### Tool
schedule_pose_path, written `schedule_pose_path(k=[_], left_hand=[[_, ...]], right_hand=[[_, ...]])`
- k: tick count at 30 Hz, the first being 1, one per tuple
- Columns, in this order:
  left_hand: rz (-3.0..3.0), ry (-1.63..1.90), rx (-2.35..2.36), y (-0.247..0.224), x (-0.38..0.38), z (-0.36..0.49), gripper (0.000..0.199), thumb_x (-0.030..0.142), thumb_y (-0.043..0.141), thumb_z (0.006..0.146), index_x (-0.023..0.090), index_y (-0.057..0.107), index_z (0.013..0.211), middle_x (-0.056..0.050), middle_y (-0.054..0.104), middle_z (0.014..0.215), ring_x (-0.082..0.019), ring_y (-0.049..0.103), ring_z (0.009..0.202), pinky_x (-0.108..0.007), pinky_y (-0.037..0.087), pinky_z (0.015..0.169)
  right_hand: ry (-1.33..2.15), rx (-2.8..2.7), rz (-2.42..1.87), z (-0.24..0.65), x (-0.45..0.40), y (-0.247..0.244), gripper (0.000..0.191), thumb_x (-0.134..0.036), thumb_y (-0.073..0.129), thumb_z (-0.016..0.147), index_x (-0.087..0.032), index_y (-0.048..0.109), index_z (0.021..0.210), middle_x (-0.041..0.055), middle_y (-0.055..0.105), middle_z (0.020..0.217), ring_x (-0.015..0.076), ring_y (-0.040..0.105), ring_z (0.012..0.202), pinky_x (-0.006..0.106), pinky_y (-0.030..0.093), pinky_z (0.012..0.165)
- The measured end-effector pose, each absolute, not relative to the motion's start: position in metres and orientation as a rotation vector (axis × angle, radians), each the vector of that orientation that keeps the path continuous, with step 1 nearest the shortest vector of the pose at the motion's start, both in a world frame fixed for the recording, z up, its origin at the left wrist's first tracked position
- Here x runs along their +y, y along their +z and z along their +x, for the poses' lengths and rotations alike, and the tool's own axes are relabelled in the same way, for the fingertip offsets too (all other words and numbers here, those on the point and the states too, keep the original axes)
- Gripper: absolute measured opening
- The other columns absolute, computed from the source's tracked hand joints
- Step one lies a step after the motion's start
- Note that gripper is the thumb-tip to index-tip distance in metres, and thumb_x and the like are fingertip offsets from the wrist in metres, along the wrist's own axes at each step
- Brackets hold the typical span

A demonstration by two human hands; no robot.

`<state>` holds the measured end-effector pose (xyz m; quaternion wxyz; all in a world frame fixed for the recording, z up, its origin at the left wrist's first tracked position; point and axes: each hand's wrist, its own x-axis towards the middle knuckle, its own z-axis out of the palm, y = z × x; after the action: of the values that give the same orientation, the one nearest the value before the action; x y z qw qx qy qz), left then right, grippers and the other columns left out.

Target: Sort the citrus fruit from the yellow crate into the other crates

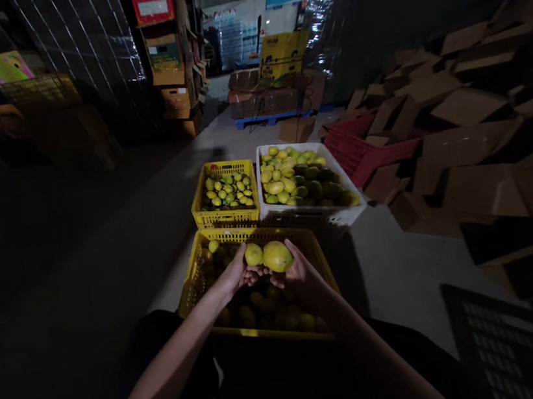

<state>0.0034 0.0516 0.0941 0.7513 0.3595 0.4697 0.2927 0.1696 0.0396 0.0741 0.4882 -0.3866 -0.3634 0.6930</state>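
My left hand (237,273) is closed around a small yellow-green lemon (253,254). A larger yellow lemon (277,257) is gripped in my right hand (296,273), side by side with the smaller one. Both hands are above a yellow plastic crate (189,281) in front of me, where more lemons (247,316) lie in shadow. Beyond it stands a smaller yellow crate (227,218) of small yellow and green lemons (228,190). To its right, a white crate (315,213) is heaped with larger lemons (287,174).
Many flattened and open cardboard boxes (475,139) pile up on the right, with a red crate (351,149) at their edge. Stacked cartons (171,74) and a blue pallet (273,119) with boxes stand farther back. Concrete floor (158,194) surrounds the crates.
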Motion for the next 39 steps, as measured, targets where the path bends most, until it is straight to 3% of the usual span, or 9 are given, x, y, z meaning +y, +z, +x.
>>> schedule_pose_path(k=[2, 5, 8, 10, 13, 15, 24, 30, 39], left_hand=[[0.788, 0.661, 1.066, 0.097, 0.051, 0.003, 0.069, 0.074, 0.033, 0.079, 0.010, 0.060, 0.079, 0.000, 0.053, 0.056, -0.006, 0.041, 0.042, -0.021, 0.029, 0.046], [0.835, 0.735, 1.133, 0.100, 0.049, 0.002, 0.055, 0.065, 0.051, 0.076, 0.014, 0.055, 0.096, -0.001, 0.061, 0.067, -0.010, 0.053, 0.050, -0.023, 0.040, 0.054], [1.052, 0.937, 1.155, 0.100, 0.048, -0.002, 0.052, 0.051, 0.070, 0.069, 0.019, 0.051, 0.106, -0.004, 0.066, 0.088, -0.015, 0.061, 0.068, -0.029, 0.048, 0.069], [1.285, 1.121, 1.167, 0.099, 0.049, -0.005, 0.053, 0.041, 0.078, 0.062, 0.020, 0.053, 0.105, -0.004, 0.065, 0.099, -0.018, 0.062, 0.084, -0.031, 0.047, 0.081], [1.539, 1.276, 1.176, 0.099, 0.049, -0.008, 0.052, 0.033, 0.082, 0.058, 0.020, 0.056, 0.101, -0.004, 0.064, 0.103, -0.020, 0.059, 0.096, -0.032, 0.044, 0.089], [1.597, 1.305, 1.151, 0.101, 0.048, -0.009, 0.049, 0.032, 0.081, 0.061, 0.021, 0.056, 0.101, -0.004, 0.064, 0.101, -0.019, 0.059, 0.095, -0.031, 0.044, 0.089], [1.661, 1.371, 1.021, 0.106, 0.046, -0.008, 0.048, 0.031, 0.079, 0.065, 0.019, 0.056, 0.106, -0.006, 0.063, 0.103, -0.019, 0.059, 0.095, -0.032, 0.045, 0.088], [1.641, 1.370, 1.069, 0.104, 0.049, -0.009, 0.050, 0.032, 0.081, 0.061, 0.020, 0.063, 0.106, -0.010, 0.060, 0.112, -0.024, 0.058, 0.102, -0.039, 0.046, 0.091], [1.113, 1.232, 0.893, 0.121, 0.046, -0.014, 0.045, 0.031, 0.081, 0.059, 0.021, 0.069, 0.102, -0.005, 0.068, 0.104, -0.021, 0.061, 0.102, -0.035, 0.045, 0.096]], right_hand=[[1.711, -0.903, -0.926, 0.170, 0.042, 0.069, 0.065, -0.046, 0.080, 0.052, -0.024, 0.056, 0.107, 0.0025, 0.065, 0.069, 0.0171, 0.057, 0.047, 0.028, 0.044, 0.038], [1.791, -0.867, -1.016, 0.168, 0.048, 0.069, 0.051, -0.056, 0.073, 0.059, -0.020, 0.060, 0.093, 0.0040, 0.065, 0.066, 0.0172, 0.058, 0.046, 0.028, 0.045, 0.038], [1.708, -0.815, -1.141, 0.164, 0.051, 0.072, 0.047, -0.061, 0.065, 0.065, -0.020, 0.058, 0.088, 0.0041, 0.065, 0.067, 0.0173, 0.059, 0.049, 0.031, 0.049, 0.043], [1.470, -0.867, -1.204, 0.162, 0.049, 0.074, 0.049, -0.056, 0.069, 0.064, -0.021, 0.056, 0.094, 0.0049, 0.067, 0.081, 0.0193, 0.064, 0.061, 0.035, 0.055, 0.055], [0.916, -1.141, -1.245, 0.163, 0.045, 0.078, 0.061, -0.043, 0.080, 0.056, -0.022, 0.052, 0.105, 0.0063, 0.065, 0.101, 0.0227, 0.063, 0.086, 0.040, 0.054, 0.077], [0.664, -1.320, -1.212, 0.165, 0.042, 0.080, 0.064, -0.037, 0.081, 0.056, -0.022, 0.050, 0.110, 0.0070, 0.063, 0.105, 0.0237, 0.061, 0.093, 0.041, 0.052, 0.083], [0.371, -1.476, -1.211, 0.165, 0.038, 0.079, 0.060, -0.034, 0.076, 0.067, -0.023, 0.049, 0.119, 0.0098, 0.061, 0.115, 0.0256, 0.061, 0.101, 0.044, 0.050, 0.088], [0.462, -1.364, -1.105, 0.161, 0.034, 0.091, 0.064, -0.029, 0.079, 0.064, -0.025, 0.046, 0.118, 0.0085, 0.059, 0.117, 0.0228, 0.061, 0.101, 0.039, 0.053, 0.085], [1.091, -1.113, -0.932, 0.171, 0.035, 0.107, 0.056, -0.024, 0.080, 0.059, -0.026, 0.059, 0.110, 0.0033, 0.067, 0.106, 0.0217, 0.062, 0.096, 0.035, 0.051, 0.082]])
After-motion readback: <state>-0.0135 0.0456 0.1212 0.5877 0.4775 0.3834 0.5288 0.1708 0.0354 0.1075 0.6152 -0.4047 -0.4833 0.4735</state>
